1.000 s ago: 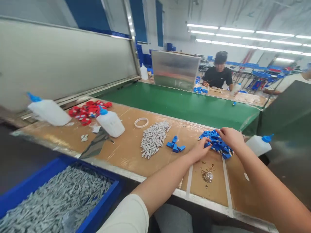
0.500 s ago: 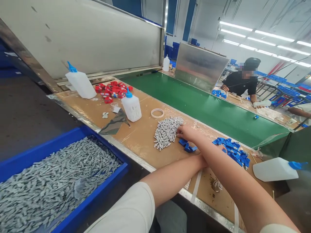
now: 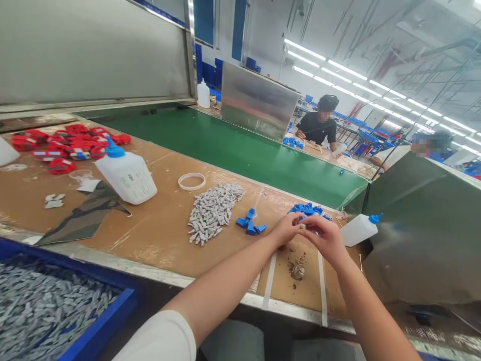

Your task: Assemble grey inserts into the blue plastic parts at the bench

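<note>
Two hands close together: our right hand [image 3: 323, 233] pinches a small pale piece [image 3: 302, 226] at its fingertips, just beside our left hand [image 3: 287, 230], whose grip we can't tell; long axis unclear.

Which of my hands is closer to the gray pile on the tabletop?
Left. Your left hand is right of the gray pile, past some blue pieces; your right hand is farther right.

1. Left edge: a white bottle [image 3: 6, 152] is cut off.
2. Lower left: the blue bin [image 3: 108, 321] runs out of frame.
3. Right of centre: the left hand [image 3: 286, 230] and right hand [image 3: 325, 233] partly hide the blue pile [image 3: 306, 208]; a pale bit [image 3: 302, 226] between them is too small to identify.
4. Right: a metal panel [image 3: 424, 230] partly hides a co-worker [image 3: 396, 156].
</note>
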